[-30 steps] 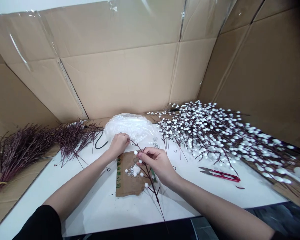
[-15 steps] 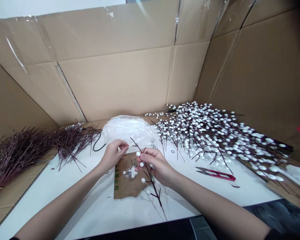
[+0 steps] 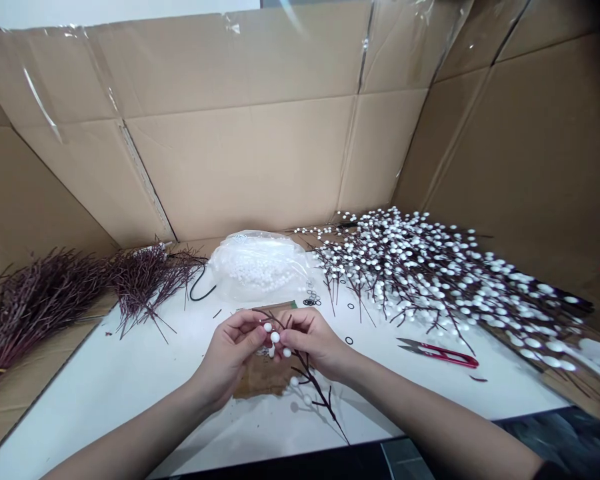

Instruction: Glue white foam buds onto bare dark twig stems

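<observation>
In the middle of the head view, my right hand (image 3: 316,341) pinches a dark brown artificial branch (image 3: 316,385) with white berries. The branch slants down to the right, its bare stem end near the table's front edge. My left hand (image 3: 234,353) is closed at the upper end of the branch, with a small white berry (image 3: 268,327) at its thumb and fingertip. Another white berry (image 3: 275,338) sits between the two hands. Below them lies a brown cardboard piece (image 3: 265,381), partly hidden by my hands; the white blob on it is mostly covered.
A clear bag of white berries (image 3: 260,267) lies behind my hands. Bare brown twigs (image 3: 47,293) are heaped at left, berried branches (image 3: 410,267) at right. Red-handled thread snips (image 3: 437,352) and small black rings (image 3: 310,301) lie on the white table. Cardboard walls (image 3: 240,160) surround it.
My left hand has come right and down to the branch's upper end and now meets a white berry there. The right hand still holds the branch, slightly lower. The view has shifted slightly.
</observation>
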Tool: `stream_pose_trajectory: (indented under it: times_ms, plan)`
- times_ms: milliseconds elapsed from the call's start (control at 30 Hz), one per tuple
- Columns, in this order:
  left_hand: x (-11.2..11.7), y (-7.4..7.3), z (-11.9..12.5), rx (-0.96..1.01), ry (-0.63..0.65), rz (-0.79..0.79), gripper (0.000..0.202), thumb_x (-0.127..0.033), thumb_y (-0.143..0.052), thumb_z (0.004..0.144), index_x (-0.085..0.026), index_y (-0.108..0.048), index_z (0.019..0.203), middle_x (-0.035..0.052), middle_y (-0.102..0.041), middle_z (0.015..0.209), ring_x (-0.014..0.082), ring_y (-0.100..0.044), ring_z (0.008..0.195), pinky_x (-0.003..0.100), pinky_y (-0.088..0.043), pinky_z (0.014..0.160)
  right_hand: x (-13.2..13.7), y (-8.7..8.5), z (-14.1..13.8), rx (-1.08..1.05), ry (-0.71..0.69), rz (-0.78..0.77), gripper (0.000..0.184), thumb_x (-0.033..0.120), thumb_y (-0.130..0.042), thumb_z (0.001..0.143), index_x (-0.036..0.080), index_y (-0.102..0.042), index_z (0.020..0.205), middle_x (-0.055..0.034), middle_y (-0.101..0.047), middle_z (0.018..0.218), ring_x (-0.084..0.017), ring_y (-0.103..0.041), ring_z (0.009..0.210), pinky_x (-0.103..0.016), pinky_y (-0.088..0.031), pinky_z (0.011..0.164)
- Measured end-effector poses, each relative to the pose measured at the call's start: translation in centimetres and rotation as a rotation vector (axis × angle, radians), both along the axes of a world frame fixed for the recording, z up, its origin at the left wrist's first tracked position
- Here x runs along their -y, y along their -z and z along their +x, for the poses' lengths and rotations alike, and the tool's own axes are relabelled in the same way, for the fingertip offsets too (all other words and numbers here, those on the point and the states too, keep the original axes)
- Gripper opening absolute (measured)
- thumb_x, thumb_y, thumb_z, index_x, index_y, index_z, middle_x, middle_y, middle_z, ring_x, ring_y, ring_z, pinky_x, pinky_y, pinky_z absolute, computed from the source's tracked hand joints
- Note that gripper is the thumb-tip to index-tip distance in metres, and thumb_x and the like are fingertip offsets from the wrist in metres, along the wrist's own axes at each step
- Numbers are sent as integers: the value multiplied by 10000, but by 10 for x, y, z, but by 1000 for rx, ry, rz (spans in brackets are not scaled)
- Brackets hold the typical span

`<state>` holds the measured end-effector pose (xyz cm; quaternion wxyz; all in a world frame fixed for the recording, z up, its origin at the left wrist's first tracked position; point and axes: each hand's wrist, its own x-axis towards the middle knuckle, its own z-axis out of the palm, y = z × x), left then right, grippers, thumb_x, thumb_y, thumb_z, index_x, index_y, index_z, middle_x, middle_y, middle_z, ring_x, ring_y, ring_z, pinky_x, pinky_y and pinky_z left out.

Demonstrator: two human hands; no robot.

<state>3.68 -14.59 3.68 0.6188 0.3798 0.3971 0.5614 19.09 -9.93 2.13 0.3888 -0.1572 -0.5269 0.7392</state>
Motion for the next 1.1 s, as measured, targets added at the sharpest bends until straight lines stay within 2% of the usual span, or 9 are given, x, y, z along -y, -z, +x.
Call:
stream_pose_trajectory:
  times_ms: [367,667,967,1100]
  plan:
    - [0,3,1,-18,-3,17,173,-246,-779,641,-160,-675,749,11,-683,724,114,-622,643,220,-505,615,2,-4,-1,15,-12,-49,214,252,-745,645,130,-597,549,20,-587,538,-84,-529,472,-257,-534,519]
    - [-1,13,-6,-36,17,40,183,-183,-809,595,-182,-708,747,-17,-656,685,81,-596,641,191,-478,647,-1,-2,1,76,-62,-72,182,185,-715,623,116,-578,524,24,-575,514,-84,-548,440,-224,-526,458]
    - [-2,17,-6,-21,63,81,94,-163,-794,612,-169,-708,651,-8,-660,722,79,-593,653,184,-479,631,-2,-2,2,132,-111,-103,215,188,-722,594,117,-539,505,23,-594,509,-83,-559,432,-228,-538,463]
    - [-1,19,-6,-12,71,65,96,-165,-796,608,-168,-712,655,4,-663,731,93,-603,668,194,-482,629,-3,0,2,164,-129,-99,191,184,-702,604,119,-542,524,23,-599,501,-101,-594,434,-192,-494,420]
